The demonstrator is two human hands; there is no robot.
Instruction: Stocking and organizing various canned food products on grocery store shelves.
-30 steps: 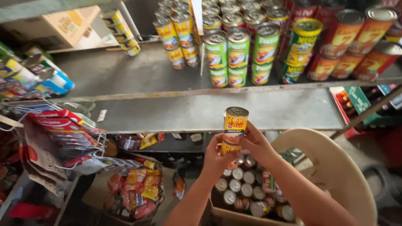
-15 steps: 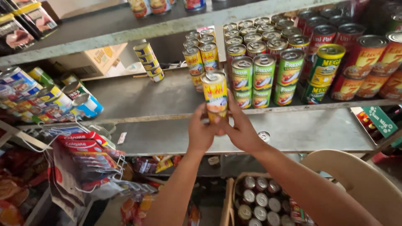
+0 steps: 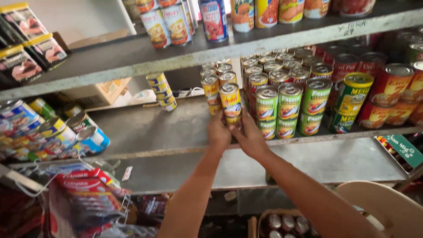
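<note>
Both my hands hold a short stack of yellow-and-red tin cans (image 3: 230, 102) at the front of the middle metal shelf (image 3: 154, 132). My left hand (image 3: 219, 132) grips the stack's lower left side, and my right hand (image 3: 250, 137) cups the lower right. The stack stands upright, next to a column of like yellow cans (image 3: 210, 88) behind it and rows of green-labelled cans (image 3: 278, 108) to its right. Whether the bottom can rests on the shelf is hidden by my fingers.
Red-labelled cans (image 3: 392, 92) fill the shelf's right end. Taller cans (image 3: 167, 22) line the top shelf (image 3: 132, 57). Tipped cans (image 3: 90, 136) and packets lie at the left. A box of cans (image 3: 286, 224) sits on the floor beside a beige chair (image 3: 379, 202). Hanging sachets (image 3: 79, 198) are lower left.
My hands lifted the yellow cans from above the floor box to the middle shelf and pushed them in beside the green-labelled rows. The view tilted upward.
</note>
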